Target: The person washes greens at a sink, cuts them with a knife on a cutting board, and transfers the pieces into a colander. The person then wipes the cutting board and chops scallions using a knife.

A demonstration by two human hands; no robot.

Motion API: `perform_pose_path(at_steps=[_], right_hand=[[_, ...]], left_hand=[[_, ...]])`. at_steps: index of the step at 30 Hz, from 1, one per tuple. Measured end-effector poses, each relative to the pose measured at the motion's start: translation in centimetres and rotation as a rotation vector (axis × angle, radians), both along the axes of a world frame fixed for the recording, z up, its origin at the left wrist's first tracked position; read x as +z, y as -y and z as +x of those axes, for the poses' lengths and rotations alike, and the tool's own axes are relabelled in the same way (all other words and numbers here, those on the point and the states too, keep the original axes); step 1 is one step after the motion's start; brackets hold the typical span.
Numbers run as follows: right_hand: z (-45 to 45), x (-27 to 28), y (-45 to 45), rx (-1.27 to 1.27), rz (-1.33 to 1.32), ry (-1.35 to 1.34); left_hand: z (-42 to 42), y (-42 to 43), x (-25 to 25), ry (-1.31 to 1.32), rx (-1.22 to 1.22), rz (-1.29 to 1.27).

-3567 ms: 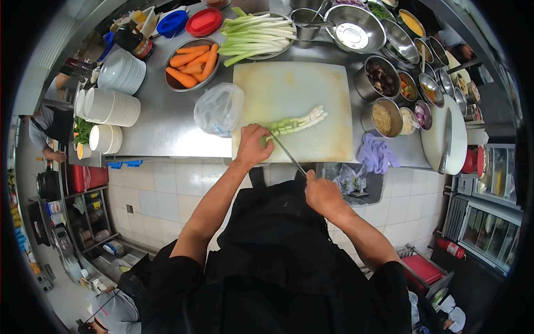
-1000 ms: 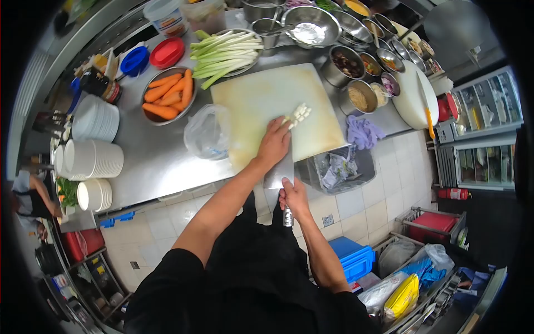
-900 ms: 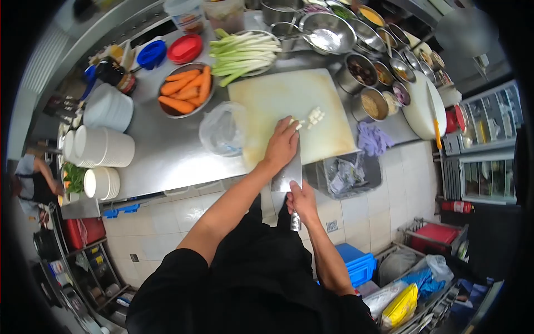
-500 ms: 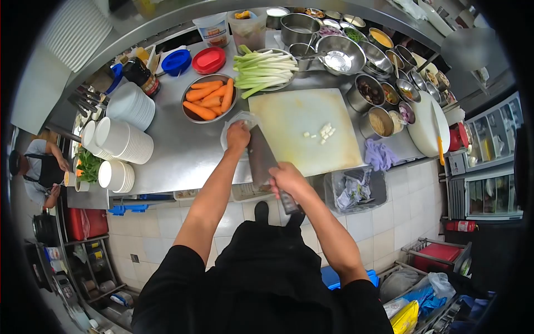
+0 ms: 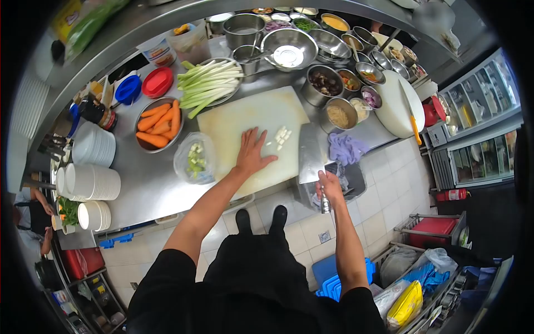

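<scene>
My left hand (image 5: 253, 153) rests on the white cutting board (image 5: 222, 119) with its fingers spread, holding nothing. Just right of it lie several small white chopped pieces (image 5: 282, 135). My right hand (image 5: 329, 186) is wrapped round the handle of a cleaver (image 5: 310, 156), its broad blade at the board's right edge. A clear plastic container (image 5: 179, 161) with cut pale green pieces (image 5: 196, 158) in it stands left of the board. Beyond the board, trimmed green onion stalks (image 5: 208, 86) lie in a metal bowl.
Carrots (image 5: 160, 123) fill a bowl at the left, near stacked white containers (image 5: 94, 181). Metal pots (image 5: 321, 83) crowd the back right. A purple cloth (image 5: 346, 148) lies by the counter edge above a bin (image 5: 356, 181). A knife (image 5: 413, 114) lies on a round white board (image 5: 396, 106).
My left hand has let go of the plastic container and moved right onto the board. The cleaver has swung from left of the board to its right edge. The view has shifted right.
</scene>
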State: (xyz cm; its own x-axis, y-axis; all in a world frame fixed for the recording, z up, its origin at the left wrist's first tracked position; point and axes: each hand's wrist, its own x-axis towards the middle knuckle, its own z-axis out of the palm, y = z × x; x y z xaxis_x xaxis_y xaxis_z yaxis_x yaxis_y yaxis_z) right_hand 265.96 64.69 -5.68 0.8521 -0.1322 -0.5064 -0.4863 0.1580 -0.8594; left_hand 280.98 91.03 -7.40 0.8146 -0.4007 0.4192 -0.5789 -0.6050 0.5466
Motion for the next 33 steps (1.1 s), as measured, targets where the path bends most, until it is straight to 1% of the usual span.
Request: perform_pose_path(at_steps=[3,5,7,8,11,12,15,19,21,23,24,26,28,30,31,32,33], right_hand=[[1.8,0.7,-0.1,0.089,0.028,-0.045],[2.3,0.7,-1.0,0.159,0.063,-0.075],[1.8,-0.3,-2.5,0.193,0.029,-0.084],[1.3,-0.1,-3.5,0.201,0.033,-0.088],[-0.2,-0.4,-6.4,0.257,0.063,-0.127],[-0.6,-0.5,-7.3,0.283,0.077,-0.144],[-1.3,-0.9,-9.9,0.343,0.128,-0.154],[-1.2,-0.8,-11.9,0.433,0.126,-0.111],[-0.7,-0.6,-12.5,0.511,0.075,-0.026],[0.0,0.9,-13.3,0.595,0.029,0.090],[0.6,1.9,-13.9,0.632,0.013,0.095],[2.5,5.6,-15.9,0.686,-0.022,0.108],[3.7,6.6,-17.6,0.733,-0.039,0.101],[4.3,6.5,-18.4,0.744,-0.072,0.082],[4.3,5.4,-18.3,0.718,-0.151,0.188],[4.0,4.4,-17.8,0.689,-0.237,0.296],[3.7,3.5,-16.6,0.658,-0.322,0.321]], left_hand=[[2.7,3.9,-0.8,0.040,-0.056,-0.029],[2.1,5.8,-0.7,0.030,-0.062,-0.054],[0.7,6.7,0.1,-0.002,-0.056,-0.109],[0.0,7.0,-0.1,0.031,0.010,-0.168],[-2.0,6.2,0.0,-0.194,0.178,-0.257],[-2.7,5.3,0.4,-0.142,0.207,-0.209],[-4.2,2.6,0.4,-0.115,0.311,-0.229],[-5.2,0.5,0.7,-0.084,0.453,-0.335],[-5.3,-0.3,1.4,-0.025,0.528,-0.394],[-5.1,-2.2,3.5,0.142,0.607,-0.381],[-4.8,-3.2,4.6,0.221,0.639,-0.375],[-4.1,-6.6,5.9,0.292,0.734,-0.339],[-3.1,-10.4,5.6,0.223,0.792,-0.365],[-2.0,-13.6,3.6,0.077,0.819,-0.311],[-1.4,-14.8,2.4,0.002,0.829,-0.286],[-1.1,-15.2,2.1,0.073,0.829,-0.191],[-0.4,-15.1,1.6,0.107,0.808,-0.168]])
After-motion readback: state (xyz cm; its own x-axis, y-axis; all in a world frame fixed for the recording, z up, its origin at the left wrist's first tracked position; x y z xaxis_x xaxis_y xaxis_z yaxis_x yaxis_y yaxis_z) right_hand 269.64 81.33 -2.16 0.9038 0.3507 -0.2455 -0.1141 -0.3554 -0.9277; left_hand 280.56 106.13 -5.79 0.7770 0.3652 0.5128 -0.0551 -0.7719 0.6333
